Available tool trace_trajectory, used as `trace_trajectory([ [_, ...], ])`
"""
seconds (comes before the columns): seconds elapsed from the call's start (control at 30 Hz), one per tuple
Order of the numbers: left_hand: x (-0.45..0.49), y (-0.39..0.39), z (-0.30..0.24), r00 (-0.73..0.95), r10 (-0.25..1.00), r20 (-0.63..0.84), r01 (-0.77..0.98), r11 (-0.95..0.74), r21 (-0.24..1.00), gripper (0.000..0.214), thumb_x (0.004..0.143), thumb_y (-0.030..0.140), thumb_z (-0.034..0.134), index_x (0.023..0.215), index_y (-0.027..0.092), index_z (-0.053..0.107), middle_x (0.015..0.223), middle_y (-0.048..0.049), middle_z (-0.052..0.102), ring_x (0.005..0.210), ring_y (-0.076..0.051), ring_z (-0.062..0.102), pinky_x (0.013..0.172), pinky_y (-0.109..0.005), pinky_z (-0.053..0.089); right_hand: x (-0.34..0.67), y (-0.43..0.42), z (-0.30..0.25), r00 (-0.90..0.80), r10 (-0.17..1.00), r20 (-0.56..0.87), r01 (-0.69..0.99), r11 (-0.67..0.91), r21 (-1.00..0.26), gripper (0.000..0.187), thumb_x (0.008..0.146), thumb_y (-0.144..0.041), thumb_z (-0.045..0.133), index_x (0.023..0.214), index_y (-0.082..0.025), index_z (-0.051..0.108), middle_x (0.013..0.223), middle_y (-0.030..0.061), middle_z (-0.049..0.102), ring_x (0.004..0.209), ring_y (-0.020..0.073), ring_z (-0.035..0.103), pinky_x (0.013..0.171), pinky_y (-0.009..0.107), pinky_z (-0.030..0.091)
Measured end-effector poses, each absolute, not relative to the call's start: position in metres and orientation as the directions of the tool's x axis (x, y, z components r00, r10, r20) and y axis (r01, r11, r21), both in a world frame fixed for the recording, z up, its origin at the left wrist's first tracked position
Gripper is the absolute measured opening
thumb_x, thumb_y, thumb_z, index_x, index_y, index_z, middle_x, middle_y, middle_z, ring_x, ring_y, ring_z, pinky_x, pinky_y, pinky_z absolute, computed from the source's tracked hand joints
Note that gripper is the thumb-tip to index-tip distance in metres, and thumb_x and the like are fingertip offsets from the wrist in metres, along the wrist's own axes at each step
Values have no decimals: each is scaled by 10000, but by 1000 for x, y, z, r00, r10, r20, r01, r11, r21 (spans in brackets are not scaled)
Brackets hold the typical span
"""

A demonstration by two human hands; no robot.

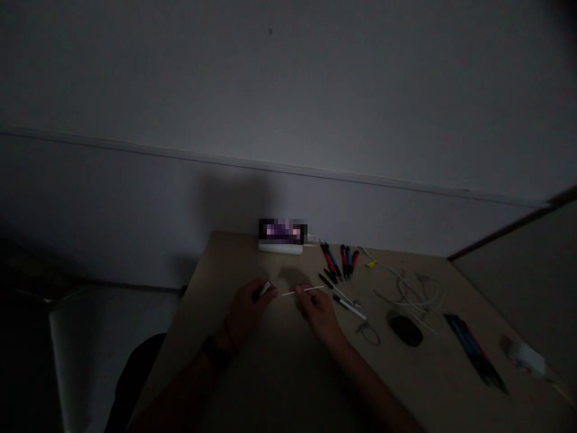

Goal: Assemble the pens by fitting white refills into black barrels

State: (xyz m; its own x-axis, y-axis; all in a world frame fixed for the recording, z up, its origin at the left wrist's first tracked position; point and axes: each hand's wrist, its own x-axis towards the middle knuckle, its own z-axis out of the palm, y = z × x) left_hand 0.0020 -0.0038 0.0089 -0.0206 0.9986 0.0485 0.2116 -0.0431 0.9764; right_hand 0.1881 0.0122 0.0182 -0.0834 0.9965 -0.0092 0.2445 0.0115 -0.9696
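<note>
The scene is dim. My left hand [253,299] is closed on a short pen barrel [265,288], whose pale end sticks up past the fingers. Between the thumb and fingers of my right hand [319,310] is a thin white pen refill [288,293], lying nearly level with its left tip close to the left fingertips. A small gap seems to separate the refill from the left hand. Just right of my right hand lie a white marker-like pen [350,307] with a black end and a dark pen piece [325,281].
A phone [283,231] leans on a white stand [280,248] by the wall. Several red, blue and black pens [346,261] lie at the back. Rightward are a coiled white cable [421,291], a black mouse [406,330], more long pens [473,349] and a white plug [527,359].
</note>
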Motion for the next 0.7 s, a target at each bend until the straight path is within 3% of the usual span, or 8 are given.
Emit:
trace_trajectory([
  [0.1,0,-3,11,-40,999,37,195,-28,980,431,925,557,549,779,173,677,781,-46,680,726,-171,600,656,-261,470,190,14,18,-61,998,-12,262,4,-965,592,809,-749,580,680,-178,668,559,-23,453,514,123,370,460,250,272],
  [0.27,4,-3,9,-60,998,-21,-51,18,999,584,969,674,432,1097,146,644,785,-47,678,499,-87,414,472,-217,342,190,15,22,-117,993,-16,230,11,-973,579,825,-730,586,697,-176,688,604,-15,497,530,118,390,469,253,280],
  [0.33,6,-3,8,-56,998,-2,-92,-3,996,614,965,695,419,1135,139,615,765,-41,668,478,-78,377,451,-213,306,190,14,24,-125,992,-15,214,12,-977,570,819,-723,599,691,-174,684,590,-22,475,520,114,382,463,251,277],
  [0.43,6,-4,9,-31,998,53,-7,-53,999,587,986,670,401,1154,146,607,743,-24,654,503,-90,397,480,-219,326,190,15,26,-91,995,-32,179,-15,-984,577,792,-738,615,694,-173,687,538,-41,418,482,105,350,433,242,251],
  [0.53,4,-4,11,17,991,134,171,-135,976,502,1006,596,429,1140,160,638,735,-16,645,621,-127,516,608,-239,423,193,17,29,-41,998,-56,126,-50,-991,598,771,-763,616,750,-171,700,496,-63,365,437,100,328,405,234,232],
  [0.7,5,-6,12,162,972,168,335,-214,917,374,977,490,517,1025,175,711,830,-47,685,747,-172,615,711,-275,481,199,16,40,35,999,38,63,36,-997,633,810,-783,568,800,-165,705,490,-57,381,437,109,358,410,241,283],
])
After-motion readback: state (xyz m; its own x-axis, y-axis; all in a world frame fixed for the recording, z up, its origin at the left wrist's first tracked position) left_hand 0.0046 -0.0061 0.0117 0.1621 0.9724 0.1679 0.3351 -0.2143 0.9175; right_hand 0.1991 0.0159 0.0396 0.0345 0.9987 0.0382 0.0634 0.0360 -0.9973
